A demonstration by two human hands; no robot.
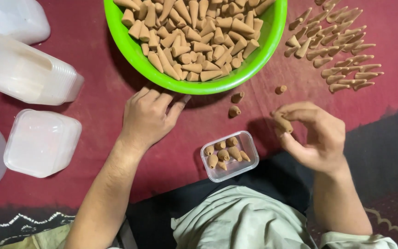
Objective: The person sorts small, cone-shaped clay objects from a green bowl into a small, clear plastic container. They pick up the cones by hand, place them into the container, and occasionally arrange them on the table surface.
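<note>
You were mid-way filling the small clear box (230, 156) — your right hand (312, 136) pinched one cone (282, 123); next, lower it toward seven o'clock. Your left hand (147, 117) rested loosely curled, empty, at the green bowl (272, 32)'s six o'clock.

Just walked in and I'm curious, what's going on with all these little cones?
A person sits on a dark red mat handling tan cones. The right hand pinches a cone above the mat. The left hand rests by the green bowl, which is heaped with cones. A small clear box between the hands holds several. More cones lie in rows to the right, and empty containers sit on the left.
</note>
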